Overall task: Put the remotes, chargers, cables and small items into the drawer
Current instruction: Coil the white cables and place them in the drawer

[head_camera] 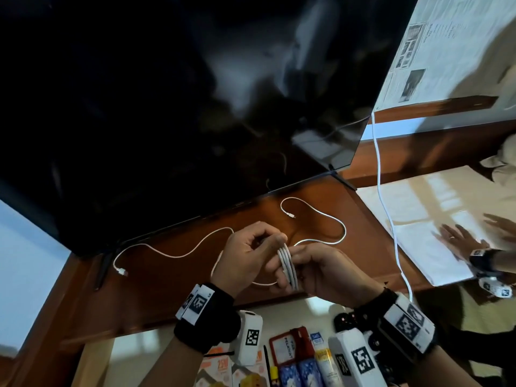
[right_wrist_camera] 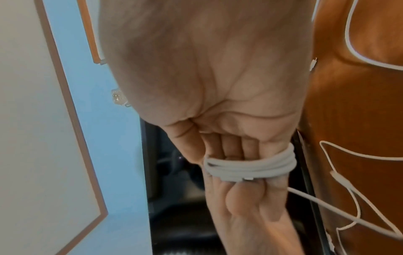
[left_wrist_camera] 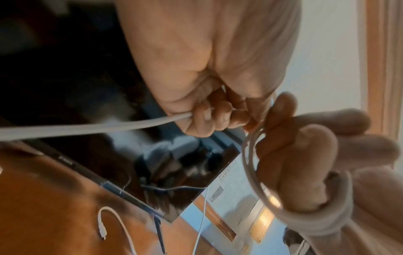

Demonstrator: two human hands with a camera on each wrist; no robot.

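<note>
Two hands are at work, the left hand point(head_camera: 245, 255) and the right hand point(head_camera: 326, 272), close together over the front edge of the brown counter point(head_camera: 167, 277). I count three white cables. One is the coiled cable point(head_camera: 287, 263), wound in about four loops around the right hand's straight fingers point(right_wrist_camera: 235, 148). The left hand's curled fingers pinch its loose end, which runs off to the side. The second cable point(head_camera: 178, 254) lies in waves on the counter near the left end, by the black TV point(head_camera: 167, 107). The third cable point(head_camera: 329, 219) curls on the counter behind the hands. A fourth white cord point(head_camera: 379, 174) hangs down past the TV's right side. Below the counter's front edge, boxes and small things point(head_camera: 296, 358) sit together, partly hidden by the wrists and hard to tell apart
</note>
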